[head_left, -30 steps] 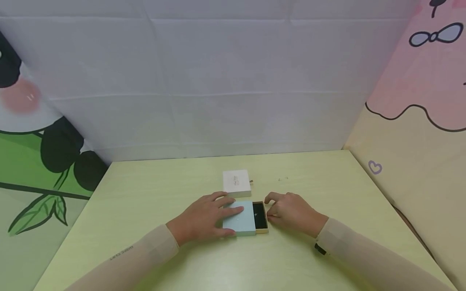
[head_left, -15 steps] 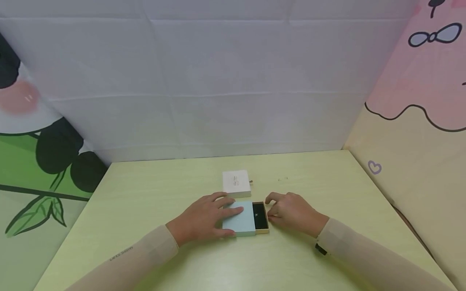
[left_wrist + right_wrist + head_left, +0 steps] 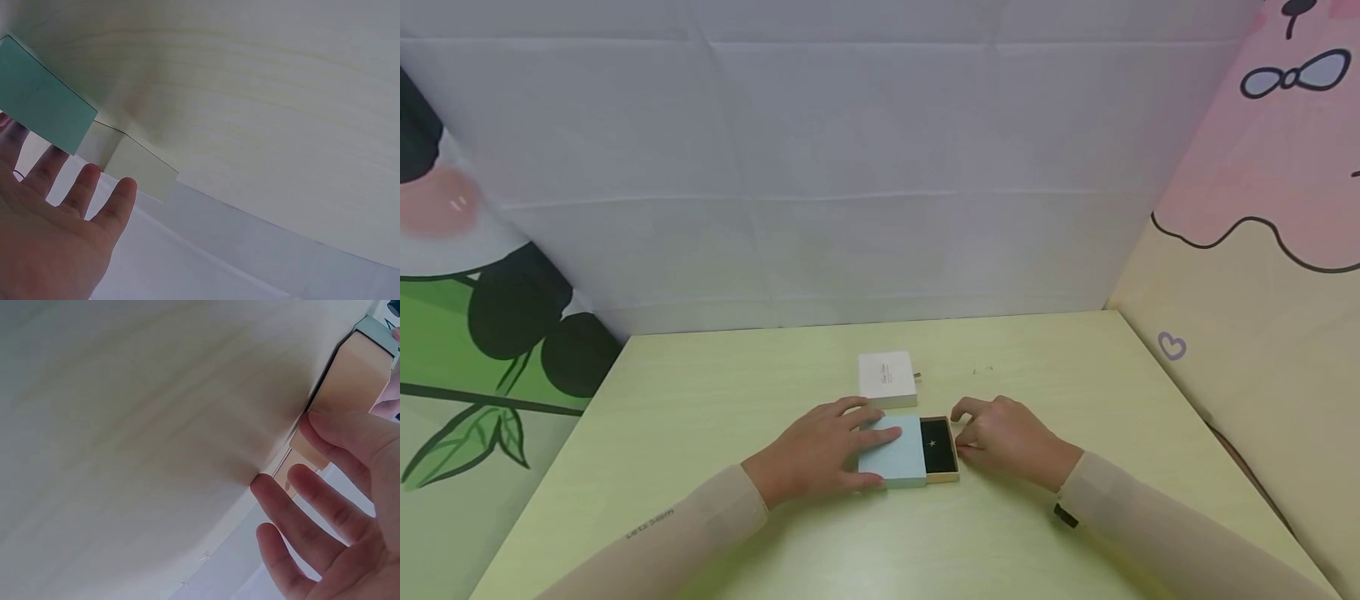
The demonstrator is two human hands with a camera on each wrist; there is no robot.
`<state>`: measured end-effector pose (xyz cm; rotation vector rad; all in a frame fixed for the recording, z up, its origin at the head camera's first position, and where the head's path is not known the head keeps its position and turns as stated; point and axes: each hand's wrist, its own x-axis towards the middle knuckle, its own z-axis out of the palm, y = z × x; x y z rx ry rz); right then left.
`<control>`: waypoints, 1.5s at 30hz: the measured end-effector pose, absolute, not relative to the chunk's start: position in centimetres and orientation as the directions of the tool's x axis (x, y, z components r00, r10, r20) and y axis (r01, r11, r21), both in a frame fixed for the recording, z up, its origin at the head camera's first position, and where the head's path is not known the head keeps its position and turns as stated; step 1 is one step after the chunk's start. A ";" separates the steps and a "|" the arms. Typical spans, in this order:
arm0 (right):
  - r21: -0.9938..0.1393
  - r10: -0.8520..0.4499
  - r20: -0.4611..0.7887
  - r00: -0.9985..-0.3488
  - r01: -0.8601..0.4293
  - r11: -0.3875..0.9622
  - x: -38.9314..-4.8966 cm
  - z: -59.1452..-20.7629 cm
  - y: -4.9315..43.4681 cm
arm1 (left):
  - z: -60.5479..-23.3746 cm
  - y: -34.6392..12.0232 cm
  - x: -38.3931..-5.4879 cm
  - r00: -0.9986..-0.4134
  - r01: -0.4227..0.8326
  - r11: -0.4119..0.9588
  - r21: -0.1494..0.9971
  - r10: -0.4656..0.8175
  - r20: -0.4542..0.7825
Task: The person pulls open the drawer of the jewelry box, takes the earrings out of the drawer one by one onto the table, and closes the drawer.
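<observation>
Together, thumb and index finger of the right hand pinched the black-lined drawer.
Fingers spread wide, the left hand rested on the blue box, the drawer jutting out right; at the far side, a white box lay on the surface.

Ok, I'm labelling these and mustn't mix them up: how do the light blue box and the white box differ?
The light blue box has its drawer partly out, showing black lining; the white box looks closed. The light blue box lies nearer the head camera; the white box lies beyond it. Both are flat, squarish boxes on the table.
</observation>
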<state>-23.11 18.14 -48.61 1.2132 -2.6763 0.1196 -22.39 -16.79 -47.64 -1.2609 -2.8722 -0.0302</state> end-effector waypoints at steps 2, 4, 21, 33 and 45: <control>0.018 -0.740 0.222 -0.635 -0.756 0.655 -23.1 -48.7 18.2 | -47.7 -16.8 -22.4 -0.680 0.733 0.680 0.018 0.733 0.007; 0.036 -0.749 0.229 -0.622 -0.763 0.645 -23.1 -48.7 18.3 | -47.7 -16.8 -22.4 -0.682 0.731 0.682 0.020 0.731 0.003; 0.075 -0.760 0.232 -0.607 -0.768 0.636 -23.1 -48.7 18.6 | -47.7 -16.8 -22.3 -0.678 0.735 0.678 0.015 0.735 0.009; 0.065 -0.762 0.240 -0.602 -0.773 0.631 -23.3 -48.7 18.7 | -47.7 -16.9 -22.4 -0.676 0.736 0.676 0.021 0.737 0.006; 0.068 -0.759 0.255 -0.599 -0.772 0.632 -23.3 -48.7 19.0 | -47.7 -16.9 -22.4 -0.678 0.735 0.678 0.027 0.735 0.007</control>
